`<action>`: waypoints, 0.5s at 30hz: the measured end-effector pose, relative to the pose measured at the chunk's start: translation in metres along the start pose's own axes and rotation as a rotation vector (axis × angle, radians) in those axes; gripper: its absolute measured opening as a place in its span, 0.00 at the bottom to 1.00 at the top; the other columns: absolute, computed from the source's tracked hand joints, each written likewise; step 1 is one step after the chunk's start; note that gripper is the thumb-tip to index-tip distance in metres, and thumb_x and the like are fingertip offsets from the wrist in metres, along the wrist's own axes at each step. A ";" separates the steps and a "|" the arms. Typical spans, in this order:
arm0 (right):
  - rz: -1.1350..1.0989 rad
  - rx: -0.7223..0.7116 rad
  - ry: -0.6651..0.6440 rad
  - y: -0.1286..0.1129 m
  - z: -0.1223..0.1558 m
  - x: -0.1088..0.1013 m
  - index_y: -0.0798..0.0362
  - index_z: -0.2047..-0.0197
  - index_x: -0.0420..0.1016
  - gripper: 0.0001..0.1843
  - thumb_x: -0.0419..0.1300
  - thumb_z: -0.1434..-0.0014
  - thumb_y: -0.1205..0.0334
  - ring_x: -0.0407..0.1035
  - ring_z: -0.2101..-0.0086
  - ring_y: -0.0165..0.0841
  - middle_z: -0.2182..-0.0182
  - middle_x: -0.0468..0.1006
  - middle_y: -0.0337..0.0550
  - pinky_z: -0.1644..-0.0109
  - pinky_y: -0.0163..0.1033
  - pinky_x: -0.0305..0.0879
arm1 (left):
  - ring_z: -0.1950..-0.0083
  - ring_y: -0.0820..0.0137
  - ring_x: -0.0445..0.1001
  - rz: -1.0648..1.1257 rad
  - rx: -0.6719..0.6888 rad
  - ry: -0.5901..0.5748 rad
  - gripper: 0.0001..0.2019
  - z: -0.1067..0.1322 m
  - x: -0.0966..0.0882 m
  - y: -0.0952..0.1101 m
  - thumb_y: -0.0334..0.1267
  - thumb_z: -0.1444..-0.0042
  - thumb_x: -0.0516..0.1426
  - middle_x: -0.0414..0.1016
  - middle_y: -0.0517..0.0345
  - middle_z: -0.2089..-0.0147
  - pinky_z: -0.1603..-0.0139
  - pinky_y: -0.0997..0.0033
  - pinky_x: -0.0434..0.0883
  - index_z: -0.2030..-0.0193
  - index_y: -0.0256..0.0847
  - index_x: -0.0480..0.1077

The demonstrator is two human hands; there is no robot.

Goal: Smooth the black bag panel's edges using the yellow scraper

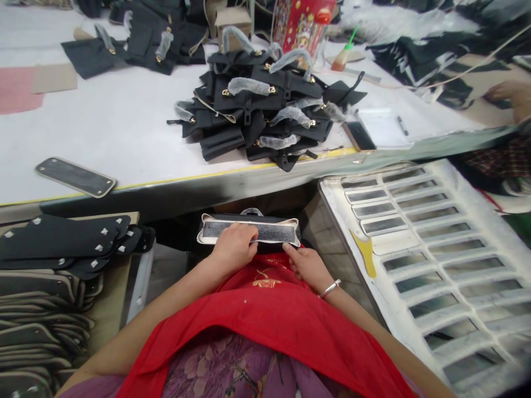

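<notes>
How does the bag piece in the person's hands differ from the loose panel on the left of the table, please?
The bag piece is touched by the left hand and right hand, while the loose panel lies on the table. The bag piece has pale edges flaring at the corners; the loose panel has rounded corners and a thin pale rim. Both are long, with a dark middle and pale edges.

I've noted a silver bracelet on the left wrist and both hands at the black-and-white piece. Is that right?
Wrong side: the head view shows the silver bracelet on the right wrist. Left hand and right hand are at the black-and-white piece, as noted.
</notes>
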State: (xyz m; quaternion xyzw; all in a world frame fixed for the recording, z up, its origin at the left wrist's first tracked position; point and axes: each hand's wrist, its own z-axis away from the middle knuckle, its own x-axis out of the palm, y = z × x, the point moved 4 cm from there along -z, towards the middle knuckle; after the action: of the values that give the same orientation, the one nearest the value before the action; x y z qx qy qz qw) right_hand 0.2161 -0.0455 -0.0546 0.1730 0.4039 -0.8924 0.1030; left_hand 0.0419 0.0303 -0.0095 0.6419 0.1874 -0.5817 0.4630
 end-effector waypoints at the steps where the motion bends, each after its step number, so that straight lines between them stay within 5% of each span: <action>1: -0.104 0.078 -0.054 -0.001 0.002 0.004 0.54 0.81 0.61 0.25 0.51 0.43 0.44 0.55 0.87 0.24 0.88 0.62 0.35 0.82 0.32 0.49 | 0.63 0.64 0.67 0.004 0.007 -0.010 0.03 0.000 0.000 -0.001 0.36 0.47 0.53 0.71 0.55 0.67 0.62 0.65 0.64 0.70 0.41 0.65; 6: -0.510 0.358 -0.141 -0.010 0.009 0.019 0.59 0.75 0.67 0.19 0.51 0.38 0.55 0.63 0.86 0.23 0.82 0.73 0.42 0.83 0.27 0.54 | 0.63 0.64 0.67 0.028 0.017 -0.031 0.04 -0.004 0.000 -0.005 0.36 0.47 0.53 0.72 0.55 0.67 0.61 0.64 0.64 0.70 0.41 0.65; 15: -0.590 0.393 -0.171 -0.017 -0.001 0.037 0.60 0.74 0.71 0.18 0.51 0.37 0.59 0.70 0.80 0.26 0.75 0.78 0.50 0.73 0.30 0.67 | 0.65 0.64 0.67 0.053 0.010 -0.093 0.02 -0.015 0.000 -0.008 0.35 0.48 0.53 0.72 0.54 0.69 0.64 0.64 0.65 0.70 0.41 0.66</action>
State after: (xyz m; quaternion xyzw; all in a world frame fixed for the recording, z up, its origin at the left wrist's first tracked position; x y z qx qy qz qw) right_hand 0.1772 -0.0354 -0.0578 -0.0097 0.2472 -0.9555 -0.1607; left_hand 0.0448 0.0464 -0.0143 0.6214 0.1459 -0.5992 0.4832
